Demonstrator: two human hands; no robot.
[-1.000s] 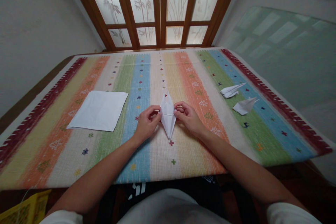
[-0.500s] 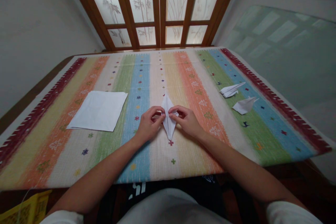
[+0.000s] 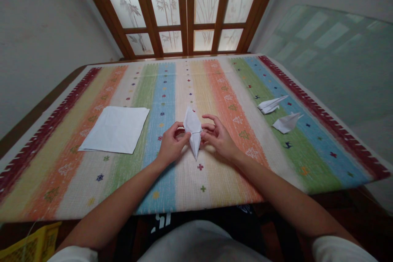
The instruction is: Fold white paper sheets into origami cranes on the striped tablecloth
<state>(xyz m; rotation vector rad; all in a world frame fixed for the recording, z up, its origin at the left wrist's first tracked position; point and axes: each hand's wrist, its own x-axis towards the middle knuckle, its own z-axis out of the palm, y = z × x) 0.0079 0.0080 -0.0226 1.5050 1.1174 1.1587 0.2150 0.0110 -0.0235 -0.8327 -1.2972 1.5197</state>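
Note:
A folded white paper piece [image 3: 193, 132] lies on the striped cloth between my hands, narrow and pointed at its lower end, with a broader flap at the top. My left hand [image 3: 172, 143] pinches its left side with the fingertips. My right hand [image 3: 217, 138] sits just to the right, fingers curled and parted, its fingertips at or very near the paper's right edge. Two small folded paper shapes [image 3: 270, 105] [image 3: 287, 123] lie farther right on the cloth. A square of white paper [image 3: 113, 129] lies to the left.
The table is covered by a multicoloured striped woven cloth [image 3: 196, 77]. Wooden doors with frosted glass panes [image 3: 184, 8] stand beyond its far edge. A sheet of glass [image 3: 331, 61] leans at the right. A yellow bag [image 3: 37, 241] sits low at the left.
The top of the folded paper has spread wider and leans left. My right hand has drawn back from its pinch on the paper, and its fingers have parted.

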